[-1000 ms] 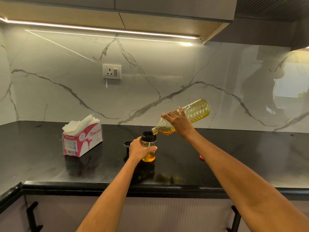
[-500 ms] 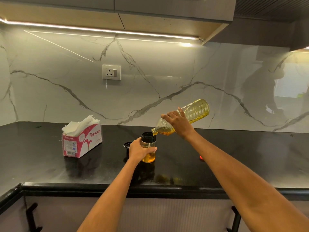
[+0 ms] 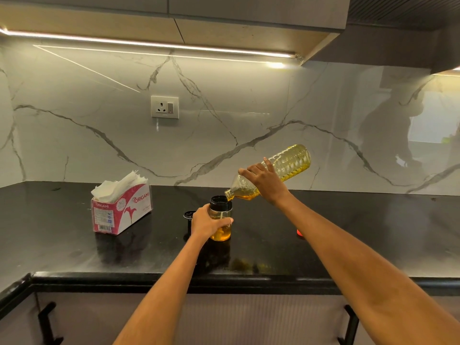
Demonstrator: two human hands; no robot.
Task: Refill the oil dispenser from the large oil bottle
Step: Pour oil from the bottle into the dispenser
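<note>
1. As the head view is our only view, we report from it alone: the large oil bottle (image 3: 286, 165) is tilted neck-down above the black countertop (image 3: 373, 232), its mouth just over the black collar of the oil dispenser (image 3: 221, 220), which stands upright on the counter.
2. We note the right hand (image 3: 265, 181) gripping the bottle near its shoulder, fingers curled over the ribbed wall.
3. We note the left hand (image 3: 205, 224) wrapped round the dispenser's clear body, fingers closed on it, steadying it.
4. We judge the bottle thin-walled and liable to flex under squeeze; partly full, its weight sits towards the neck. A hold on the ribs resists slipping.
5. We judge the dispenser light, possibly glass, and easily tipped; oil film would make it slick. A mid-body hold suits it.
6. A black lid (image 3: 188, 215) stands just behind the left hand; a tissue box (image 3: 124, 210) sits well to the left; a small red cap (image 3: 299, 232) lies to the right.
</note>
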